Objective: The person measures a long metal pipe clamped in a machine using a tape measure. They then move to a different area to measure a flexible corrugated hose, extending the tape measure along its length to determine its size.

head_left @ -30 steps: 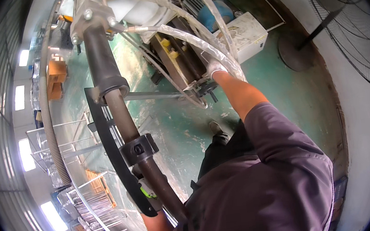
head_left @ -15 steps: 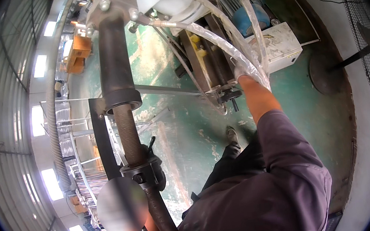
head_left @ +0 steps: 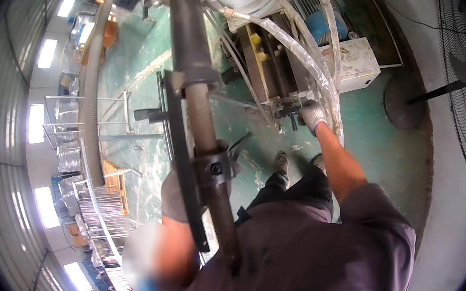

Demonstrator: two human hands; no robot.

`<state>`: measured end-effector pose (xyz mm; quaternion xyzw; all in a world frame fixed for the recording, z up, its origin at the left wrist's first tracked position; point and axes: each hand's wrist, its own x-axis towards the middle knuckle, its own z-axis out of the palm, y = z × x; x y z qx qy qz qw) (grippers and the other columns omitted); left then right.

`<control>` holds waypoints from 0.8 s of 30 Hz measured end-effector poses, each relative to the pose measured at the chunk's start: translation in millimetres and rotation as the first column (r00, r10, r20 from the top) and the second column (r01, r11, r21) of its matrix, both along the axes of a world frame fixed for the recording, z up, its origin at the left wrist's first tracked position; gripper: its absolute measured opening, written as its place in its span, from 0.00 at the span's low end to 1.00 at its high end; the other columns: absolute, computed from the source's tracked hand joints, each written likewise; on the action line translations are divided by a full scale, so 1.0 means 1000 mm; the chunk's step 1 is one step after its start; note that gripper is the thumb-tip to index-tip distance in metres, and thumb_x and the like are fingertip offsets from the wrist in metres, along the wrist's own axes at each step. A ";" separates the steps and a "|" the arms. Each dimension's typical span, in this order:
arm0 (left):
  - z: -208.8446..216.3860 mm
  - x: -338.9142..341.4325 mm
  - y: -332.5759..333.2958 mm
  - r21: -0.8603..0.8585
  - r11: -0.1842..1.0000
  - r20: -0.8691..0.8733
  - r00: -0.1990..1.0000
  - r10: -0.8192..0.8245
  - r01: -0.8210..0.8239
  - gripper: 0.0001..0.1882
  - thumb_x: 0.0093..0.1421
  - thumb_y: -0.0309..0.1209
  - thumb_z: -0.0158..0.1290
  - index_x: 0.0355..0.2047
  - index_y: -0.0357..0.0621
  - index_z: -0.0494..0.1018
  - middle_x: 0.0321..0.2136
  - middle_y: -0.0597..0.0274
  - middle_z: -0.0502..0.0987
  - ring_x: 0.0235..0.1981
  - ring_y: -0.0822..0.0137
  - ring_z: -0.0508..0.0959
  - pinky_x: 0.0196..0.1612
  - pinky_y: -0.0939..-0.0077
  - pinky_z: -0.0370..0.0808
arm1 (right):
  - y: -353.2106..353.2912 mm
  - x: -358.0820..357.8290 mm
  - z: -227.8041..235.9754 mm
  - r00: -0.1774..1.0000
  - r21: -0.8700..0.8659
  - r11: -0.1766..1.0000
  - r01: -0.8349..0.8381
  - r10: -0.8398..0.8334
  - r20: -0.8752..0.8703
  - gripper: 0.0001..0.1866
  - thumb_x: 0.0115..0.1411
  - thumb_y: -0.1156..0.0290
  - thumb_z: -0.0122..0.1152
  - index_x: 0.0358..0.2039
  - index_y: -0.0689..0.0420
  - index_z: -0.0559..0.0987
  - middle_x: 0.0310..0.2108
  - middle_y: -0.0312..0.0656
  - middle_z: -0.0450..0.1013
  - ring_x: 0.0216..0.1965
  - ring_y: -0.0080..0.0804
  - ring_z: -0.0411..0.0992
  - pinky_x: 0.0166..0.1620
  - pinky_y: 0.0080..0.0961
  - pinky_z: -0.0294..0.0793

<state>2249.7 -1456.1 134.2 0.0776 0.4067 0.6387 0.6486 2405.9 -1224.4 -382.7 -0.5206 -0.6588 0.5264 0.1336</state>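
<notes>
A long black cylinder [head_left: 188, 38] with a metal rod [head_left: 201, 120] stretches down the middle toward my torso. My left hand [head_left: 174, 198], in a grey glove, reaches behind a flat black bar and wraps round the black ring collar [head_left: 213, 170] on the rod; the bar and collar hide most of its fingers. A dark lever [head_left: 240, 143] sticks out beside the collar. Farther right, my right hand [head_left: 313, 114], in a pale knitted glove, is closed at the right side of a small black handwheel [head_left: 287, 110] on the machine's near end.
Plastic-wrapped hoses [head_left: 297, 52] arch down past my right hand. A blue motor [head_left: 320, 23] and a white box [head_left: 353, 63] stand beyond. At right are a round fan base [head_left: 403, 104] and mesh guard. Metal racks [head_left: 100, 218] line the left. A blurred patch covers part of my left arm.
The cylinder and rod now appear farther right in view. My left hand has come into sight behind the collar. My right hand has come down from the hoses to the handwheel.
</notes>
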 end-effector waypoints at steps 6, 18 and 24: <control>-0.018 -0.015 -0.001 0.015 0.996 -0.018 0.996 -0.093 0.093 0.39 0.79 0.54 0.43 0.70 0.26 0.67 0.48 0.28 0.82 0.42 0.46 0.88 0.41 0.58 0.88 | -0.066 0.073 0.236 0.864 -0.094 0.935 0.343 -0.353 -0.360 0.19 0.72 0.70 0.61 0.60 0.57 0.86 0.32 0.44 0.84 0.29 0.28 0.80 0.36 0.31 0.81; -0.045 -0.036 0.039 0.349 0.815 0.023 0.865 -0.501 0.463 0.51 0.70 0.65 0.57 0.73 0.27 0.66 0.59 0.32 0.81 0.48 0.47 0.88 0.39 0.60 0.87 | -0.086 0.103 0.556 0.900 0.768 0.641 -0.004 0.337 -0.277 0.14 0.71 0.70 0.72 0.53 0.61 0.87 0.42 0.53 0.85 0.40 0.49 0.85 0.44 0.38 0.84; -0.048 -0.030 0.041 0.367 0.824 0.032 0.879 -0.475 0.432 0.41 0.75 0.60 0.54 0.67 0.30 0.73 0.52 0.40 0.86 0.36 0.54 0.88 0.29 0.65 0.82 | -0.092 0.082 0.593 0.880 0.835 0.485 -0.259 0.476 -0.004 0.15 0.69 0.66 0.73 0.52 0.59 0.88 0.40 0.50 0.87 0.41 0.51 0.87 0.46 0.41 0.86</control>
